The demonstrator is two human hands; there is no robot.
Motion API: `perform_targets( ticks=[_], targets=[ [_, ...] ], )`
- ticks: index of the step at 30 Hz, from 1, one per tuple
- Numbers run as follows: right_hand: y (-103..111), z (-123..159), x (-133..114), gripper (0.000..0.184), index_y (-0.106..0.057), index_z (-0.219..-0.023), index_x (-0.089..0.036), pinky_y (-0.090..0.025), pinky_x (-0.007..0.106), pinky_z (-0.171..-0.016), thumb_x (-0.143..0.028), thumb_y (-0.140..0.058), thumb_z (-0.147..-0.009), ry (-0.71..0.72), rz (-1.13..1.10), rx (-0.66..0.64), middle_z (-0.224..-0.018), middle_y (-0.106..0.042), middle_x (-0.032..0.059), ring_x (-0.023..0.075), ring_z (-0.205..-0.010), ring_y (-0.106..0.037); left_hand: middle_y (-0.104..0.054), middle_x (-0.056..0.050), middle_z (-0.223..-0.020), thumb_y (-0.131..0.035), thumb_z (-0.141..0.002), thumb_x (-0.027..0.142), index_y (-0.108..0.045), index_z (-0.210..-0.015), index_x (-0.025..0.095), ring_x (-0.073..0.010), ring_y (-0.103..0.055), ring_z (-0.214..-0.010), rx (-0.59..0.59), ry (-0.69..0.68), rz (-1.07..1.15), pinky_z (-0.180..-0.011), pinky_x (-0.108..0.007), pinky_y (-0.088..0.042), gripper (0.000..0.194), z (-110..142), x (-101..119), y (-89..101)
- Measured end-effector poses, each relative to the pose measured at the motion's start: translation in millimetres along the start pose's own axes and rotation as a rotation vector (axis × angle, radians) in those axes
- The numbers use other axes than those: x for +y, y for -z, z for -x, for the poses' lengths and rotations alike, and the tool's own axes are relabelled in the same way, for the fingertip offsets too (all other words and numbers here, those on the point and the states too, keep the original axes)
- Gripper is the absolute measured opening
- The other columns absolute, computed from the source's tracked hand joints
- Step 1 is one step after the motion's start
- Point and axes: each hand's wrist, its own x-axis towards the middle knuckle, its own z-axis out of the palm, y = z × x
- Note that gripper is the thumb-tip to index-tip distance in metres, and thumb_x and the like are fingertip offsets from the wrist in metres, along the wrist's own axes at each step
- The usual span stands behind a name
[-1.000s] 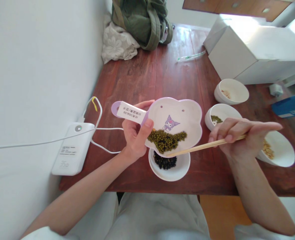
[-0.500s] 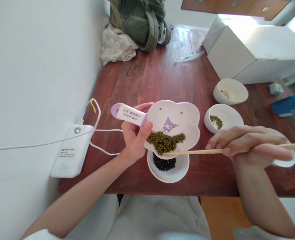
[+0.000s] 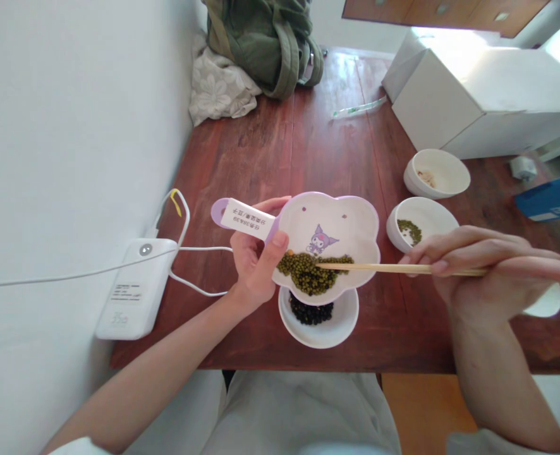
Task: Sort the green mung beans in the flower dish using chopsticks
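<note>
I am holding the purple-rimmed dish in my left hand, thumb pressing on top where the handle begins, fingers curling underneath, the grip closed. Green beans are lying heaped in the dish's near part. My right hand, to the right of the dish, is pinching a pale chopstick between closed fingers and thumb; whether it is one stick or a tight pair, I cannot tell. Its tip is reaching over the dish's right rim to the beans. On my side of the dish, partly covered by its edge, a white bowl is holding black beans. Right of the dish, a second bowl is holding some green beans. Left of the dish, a power bank is lying.
</note>
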Motion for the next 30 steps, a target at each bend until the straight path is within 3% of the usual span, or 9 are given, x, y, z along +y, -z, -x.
perform_targets(
  ticks=[4, 11, 19, 25, 30],
  targets=[
    [-5.6, 4.6, 9.5, 0.073, -0.086, -0.066, -0.024, -0.061, 0.039, -0.046, -0.076, -0.054, -0.106, 0.028, -0.007, -0.138, -0.061, -0.073, 0.0082, 0.0247, -0.053, -0.074, -0.083, -0.01, -0.121, -0.076, -0.099, 0.057, -0.079, -0.13, 0.024, -0.0215, -0.077, -0.091, 0.009, 0.01, -0.024, -0.071, -0.031, -0.061, 0.045, -0.7, 0.9, -0.8],
    [-3.3, -3.1, 25.2, 0.066, -0.09, -0.081, -0.025, -0.062, 0.036, -0.043, -0.063, -0.048, -0.114, -0.002, -0.213, -0.275, -0.067, -0.076, 0.0061, 0.0232, -0.054, -0.076, -0.082, -0.011, -0.12, -0.077, -0.099, 0.057, -0.077, -0.133, 0.024, -0.024, -0.078, -0.097, 0.002, 0.016, 0.002, -0.078, -0.035, -0.064, 0.047, -0.4, 0.8, 0.1],
    [5.5, -10.9, 27.0, 0.069, -0.087, -0.067, -0.022, -0.062, 0.036, -0.036, -0.065, -0.056, -0.11, 0.061, -0.207, -0.263, -0.054, -0.07, 0.0077, 0.0244, -0.041, -0.069, -0.082, -0.01, -0.117, -0.079, -0.098, 0.056, -0.079, -0.133, 0.023, -0.0243, -0.078, -0.098, 0.006, -0.003, 0.001, -0.08, -0.036, -0.063, 0.048, -1.9, 4.3, -0.9],
    [7.4, -6.0, 21.9, 0.077, -0.085, -0.064, -0.02, -0.062, 0.037, -0.037, -0.063, -0.046, -0.114, 0.079, -0.114, -0.236, -0.056, -0.071, 0.0105, 0.0267, -0.045, -0.073, -0.082, -0.009, -0.115, -0.079, -0.098, 0.052, -0.078, -0.131, 0.022, -0.019, -0.075, -0.082, 0.007, -0.012, 0.02, -0.066, -0.031, -0.059, 0.045, -1.8, 4.5, -1.0],
    [9.4, -10.8, 22.2, 0.076, -0.085, -0.06, -0.022, -0.061, 0.037, -0.034, -0.072, -0.053, -0.108, 0.071, -0.114, -0.244, -0.05, -0.067, 0.0085, 0.0258, -0.039, -0.069, -0.082, -0.01, -0.114, -0.08, -0.097, 0.054, -0.077, -0.131, 0.021, -0.0208, -0.076, -0.083, 0.017, -0.006, -0.003, -0.067, -0.032, -0.06, 0.048, -2.5, 5.2, -1.6]
  ],
)
